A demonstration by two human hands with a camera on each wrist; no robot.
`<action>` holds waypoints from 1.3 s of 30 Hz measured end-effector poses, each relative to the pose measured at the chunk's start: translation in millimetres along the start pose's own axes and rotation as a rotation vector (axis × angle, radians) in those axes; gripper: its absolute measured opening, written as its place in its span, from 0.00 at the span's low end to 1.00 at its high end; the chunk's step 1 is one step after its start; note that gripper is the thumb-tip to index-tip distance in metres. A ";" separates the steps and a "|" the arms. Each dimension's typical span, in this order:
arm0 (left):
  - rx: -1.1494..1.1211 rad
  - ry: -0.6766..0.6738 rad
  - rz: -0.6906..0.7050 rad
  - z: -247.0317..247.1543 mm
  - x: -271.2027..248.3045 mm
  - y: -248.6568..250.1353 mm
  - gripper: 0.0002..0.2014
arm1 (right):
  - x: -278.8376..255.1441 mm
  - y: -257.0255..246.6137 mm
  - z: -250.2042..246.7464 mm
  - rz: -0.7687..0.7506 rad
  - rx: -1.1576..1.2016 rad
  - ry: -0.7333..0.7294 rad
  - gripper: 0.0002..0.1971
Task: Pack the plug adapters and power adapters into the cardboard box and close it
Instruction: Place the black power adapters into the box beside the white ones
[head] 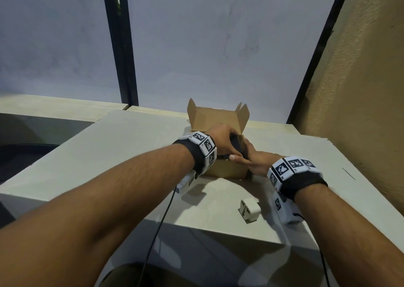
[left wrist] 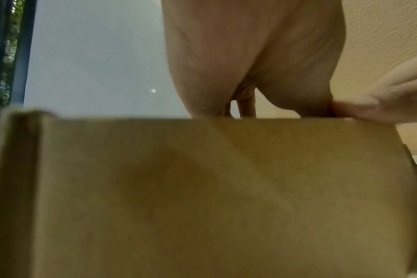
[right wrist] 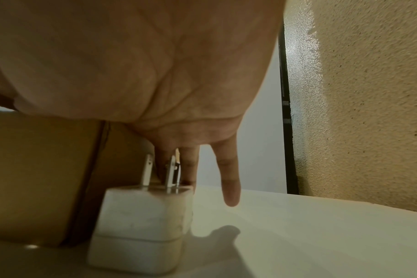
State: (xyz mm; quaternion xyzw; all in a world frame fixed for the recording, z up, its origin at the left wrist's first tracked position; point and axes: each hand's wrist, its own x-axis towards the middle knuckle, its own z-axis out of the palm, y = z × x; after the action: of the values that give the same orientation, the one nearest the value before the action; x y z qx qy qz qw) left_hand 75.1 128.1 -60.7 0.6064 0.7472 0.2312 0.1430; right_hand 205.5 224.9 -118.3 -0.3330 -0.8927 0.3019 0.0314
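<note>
An open brown cardboard box (head: 225, 171) stands on the pale table (head: 122, 155), its flaps raised at the back. A black power adapter (head: 237, 146) is over the box's front right corner, between both hands. My left hand (head: 219, 140) curls over it from the left. My right hand (head: 251, 160) pinches its near end with thumb and forefingers, and the little finger (right wrist: 229, 188) hangs straight beside the box wall (right wrist: 36, 169). The box interior is hidden. A white plug adapter (head: 250, 210) lies on the table near my right wrist, metal prongs up (right wrist: 141, 225). The box front (left wrist: 202, 188) fills the left wrist view.
A rough tan wall (head: 360, 90) rises close on the right. Frosted window glass with a dark frame (head: 122, 57) stands behind the table. The table's front edge (head: 218, 232) runs just below the white adapter. A black cable (head: 161, 221) hangs from my left wrist.
</note>
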 end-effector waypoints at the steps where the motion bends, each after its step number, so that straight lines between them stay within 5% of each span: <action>1: 0.001 -0.011 0.001 0.0 1.2 -1.0 0.32 | -0.4 -0.5 -0.3 0.001 -0.004 -0.004 0.64; 7: 0.091 -0.106 0.027 1.5 9.3 3.7 0.26 | -7.7 -3.9 -3.0 -0.059 0.022 0.026 0.50; 12: 0.126 -0.133 0.020 5.6 16.2 6.7 0.25 | -4.2 -4.2 -2.2 -0.070 0.030 0.043 0.62; 29: 0.215 -0.144 0.138 11.1 15.5 -1.4 0.21 | 12.7 11.8 4.4 -0.004 0.012 0.094 0.59; 39: 0.204 -0.105 0.075 1.2 -4.4 -0.1 0.20 | -7.5 -5.5 -3.1 0.004 -0.108 0.079 0.60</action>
State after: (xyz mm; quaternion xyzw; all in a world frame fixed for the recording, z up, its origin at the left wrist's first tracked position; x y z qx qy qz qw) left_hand 76.6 124.1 -62.0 0.6567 0.7350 0.1271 0.1110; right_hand 208.9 218.7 -111.6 -0.3479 -0.9050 0.2402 0.0480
